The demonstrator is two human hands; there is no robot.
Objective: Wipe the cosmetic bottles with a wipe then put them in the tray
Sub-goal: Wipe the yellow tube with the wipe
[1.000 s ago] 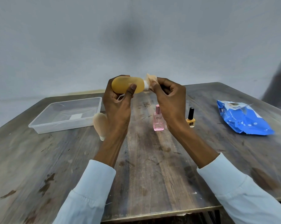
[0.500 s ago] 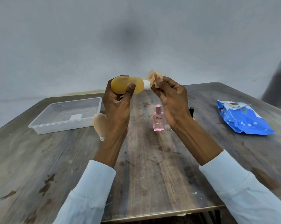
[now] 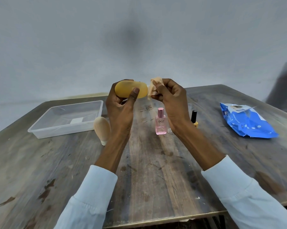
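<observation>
sleeves (image 3: 90,192) in pale blue sat nearest, above the scratched bench (image 3: 156,171). further out, the left hand (image 3: 121,111) curled round the yellow bottle (image 3: 131,89), holding it up on its side, likely so every part could be rubbed. the right hand (image 3: 170,100) pinched a crumpled wipe (image 3: 152,89) at the bottle's end, where the cap was hidden. behind the hands stood a beige bottle (image 3: 101,129), a pink bottle (image 3: 160,123) and a nail polish bottle (image 3: 194,119), probably waiting their turn. the clear tray (image 3: 40,131) sat far left with no bottles in it. a blue wipe pack (image 3: 245,123) lay far right.
</observation>
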